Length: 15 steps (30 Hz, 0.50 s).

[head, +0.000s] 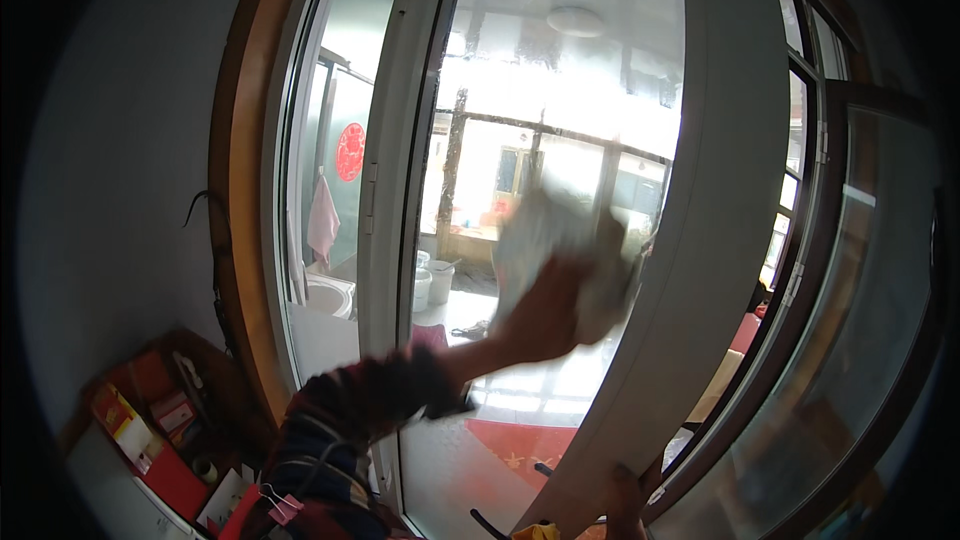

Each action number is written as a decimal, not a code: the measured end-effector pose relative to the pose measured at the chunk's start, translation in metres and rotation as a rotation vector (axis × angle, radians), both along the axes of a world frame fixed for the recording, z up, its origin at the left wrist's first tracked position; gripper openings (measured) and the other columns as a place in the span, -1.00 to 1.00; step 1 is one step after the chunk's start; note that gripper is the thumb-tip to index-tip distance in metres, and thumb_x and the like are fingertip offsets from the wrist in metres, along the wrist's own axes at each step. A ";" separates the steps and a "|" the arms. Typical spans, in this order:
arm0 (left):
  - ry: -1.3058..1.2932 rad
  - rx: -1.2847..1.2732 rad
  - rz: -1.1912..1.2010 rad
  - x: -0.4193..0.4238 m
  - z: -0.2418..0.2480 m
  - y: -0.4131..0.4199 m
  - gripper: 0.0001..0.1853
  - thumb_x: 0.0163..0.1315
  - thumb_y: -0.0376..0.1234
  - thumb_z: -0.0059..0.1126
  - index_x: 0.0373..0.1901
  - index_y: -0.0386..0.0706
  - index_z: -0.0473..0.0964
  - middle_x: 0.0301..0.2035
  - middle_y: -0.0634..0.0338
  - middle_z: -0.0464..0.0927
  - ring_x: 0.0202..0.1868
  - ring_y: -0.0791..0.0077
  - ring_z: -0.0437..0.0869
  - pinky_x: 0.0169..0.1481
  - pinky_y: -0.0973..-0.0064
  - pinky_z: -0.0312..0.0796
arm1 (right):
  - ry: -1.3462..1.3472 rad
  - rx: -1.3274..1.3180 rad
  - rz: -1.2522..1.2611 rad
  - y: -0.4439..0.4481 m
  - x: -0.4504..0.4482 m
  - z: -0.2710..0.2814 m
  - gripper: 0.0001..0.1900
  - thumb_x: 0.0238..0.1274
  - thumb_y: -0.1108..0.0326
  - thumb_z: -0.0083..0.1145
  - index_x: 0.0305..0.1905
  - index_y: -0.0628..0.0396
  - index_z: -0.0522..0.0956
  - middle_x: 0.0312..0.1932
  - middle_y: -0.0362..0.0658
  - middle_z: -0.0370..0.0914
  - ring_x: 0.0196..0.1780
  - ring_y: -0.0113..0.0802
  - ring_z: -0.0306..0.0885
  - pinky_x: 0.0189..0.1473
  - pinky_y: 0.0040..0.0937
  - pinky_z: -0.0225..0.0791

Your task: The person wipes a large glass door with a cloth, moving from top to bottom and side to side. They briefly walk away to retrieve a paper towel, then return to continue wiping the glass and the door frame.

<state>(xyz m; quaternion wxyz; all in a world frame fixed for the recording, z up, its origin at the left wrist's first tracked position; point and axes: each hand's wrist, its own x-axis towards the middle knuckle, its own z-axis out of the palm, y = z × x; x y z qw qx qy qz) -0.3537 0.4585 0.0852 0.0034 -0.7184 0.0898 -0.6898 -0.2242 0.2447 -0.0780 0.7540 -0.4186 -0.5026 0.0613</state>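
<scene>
My left hand (pixel 544 307), blurred, holds a pale crumpled cloth (pixel 559 240) against or just before the glass pane (pixel 480 360) of a white-framed door. The left arm, in a dark plaid sleeve, reaches across from the lower left. Low at the bottom edge, my right hand (pixel 628 499) grips the edge of the wide white door stile (pixel 697 225); its lower part is cut off by the picture's rim. Dark streaks and smudges show on the upper part of the glass.
At the lower left stands a shelf with red boxes (pixel 176 476) and small items. A black hook (pixel 196 202) hangs by the wooden door casing (pixel 251 165). A dark-framed glazed door (pixel 847 315) stands at the right. Beyond the glass are white buckets (pixel 441 283), a washbasin (pixel 330 296) and a pink towel (pixel 322 217).
</scene>
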 end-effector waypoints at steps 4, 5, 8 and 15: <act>0.493 -0.198 -0.187 -0.008 -0.071 0.006 -0.57 0.12 -0.18 0.23 0.02 -0.11 0.48 -0.14 0.05 0.52 -0.06 0.07 0.55 0.19 0.25 0.31 | 0.084 -0.006 -0.029 -0.003 -0.003 -0.004 -0.15 -0.08 0.25 0.22 0.40 0.22 0.17 0.20 -0.10 0.34 0.23 -0.25 0.33 0.24 -0.26 0.24; 0.370 -0.008 -0.069 -0.004 -0.051 0.018 -0.53 0.14 -0.11 0.23 0.05 -0.11 0.48 -0.05 0.03 0.50 0.02 0.08 0.53 0.21 0.23 0.32 | 0.082 0.016 -0.049 -0.004 -0.003 -0.007 -0.15 -0.08 0.26 0.22 0.40 0.21 0.17 0.21 -0.10 0.34 0.23 -0.25 0.34 0.23 -0.27 0.25; -0.141 0.364 0.378 0.006 0.053 0.045 -0.43 0.21 -0.13 0.16 0.15 -0.31 0.40 -0.06 -0.03 0.54 -0.06 0.08 0.63 0.03 0.21 0.52 | 0.074 0.004 -0.067 -0.005 0.005 -0.020 -0.15 -0.08 0.30 0.22 0.41 0.24 0.16 0.25 -0.06 0.34 0.27 -0.26 0.33 0.25 -0.28 0.24; -0.636 0.690 0.950 0.005 0.356 0.116 -0.65 0.34 -0.09 -0.04 -0.26 -0.18 0.55 -0.31 -0.06 0.60 -0.31 0.07 0.67 -0.32 0.16 0.52 | 0.156 0.034 -0.107 -0.007 0.054 -0.056 -0.13 -0.02 0.42 0.23 0.44 0.19 0.08 0.28 -0.07 0.28 0.23 -0.22 0.30 0.22 -0.20 0.25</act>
